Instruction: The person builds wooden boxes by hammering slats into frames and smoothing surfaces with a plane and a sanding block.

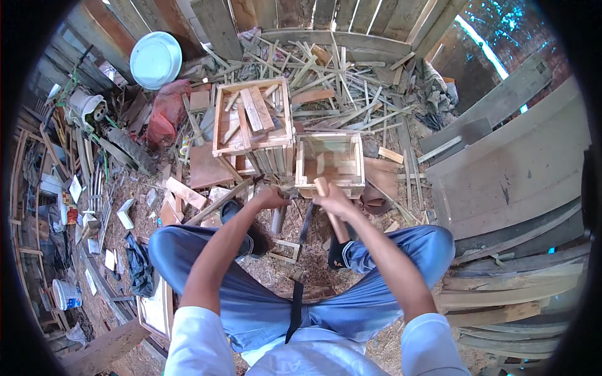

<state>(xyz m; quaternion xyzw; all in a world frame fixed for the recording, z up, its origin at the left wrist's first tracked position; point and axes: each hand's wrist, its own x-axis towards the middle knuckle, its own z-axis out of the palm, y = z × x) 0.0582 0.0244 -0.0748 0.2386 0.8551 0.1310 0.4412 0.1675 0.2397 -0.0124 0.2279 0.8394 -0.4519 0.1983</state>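
My right hand [334, 200] is closed around a pale wooden stick [340, 230], whose upper end pokes out past the fingers. It is just in front of a small open-topped wooden box [330, 188]. To its left my left hand [269, 198] is closed in a fist; what it grips, if anything, cannot be made out. A small dark piece shows by its knuckles. Between my feet a small wooden frame [285, 250] lies on the ground. A grey cylinder [278, 220] and a dark flat strip [307, 222] stand near the box's front.
A larger wooden crate [217, 131] holding loose boards stands behind my left hand. Heaped thin wood strips [351, 94] lie at the back wall. Large panels [508, 169] lean at the right. A white basin [155, 61] and a red mesh sack [168, 113] are at the back left.
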